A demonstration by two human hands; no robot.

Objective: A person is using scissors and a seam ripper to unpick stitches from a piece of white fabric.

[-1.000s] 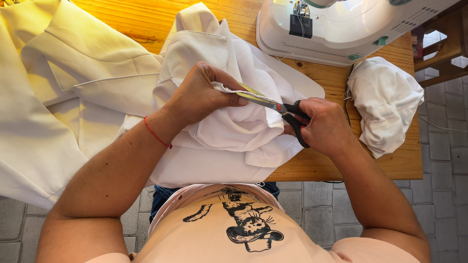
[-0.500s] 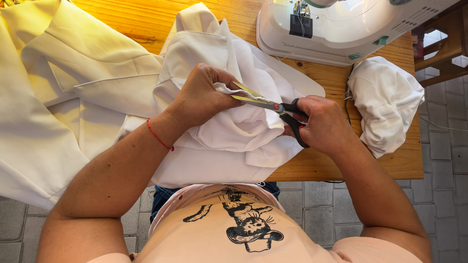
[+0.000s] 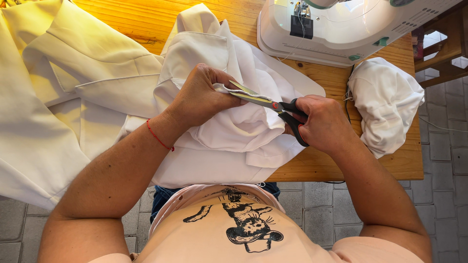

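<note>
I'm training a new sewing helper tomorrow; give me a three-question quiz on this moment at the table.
1. True or false: the right hand holds the scissors by their black handles.
2. What does the left hand pinch against the blades? A) a strip of the white fabric B) a thread spool C) a paper pattern
3. Fill in: the separate bundle of white cloth lies on the wooden table below the white ______.

Key: 1 true; 2 A; 3 sewing machine.
</note>
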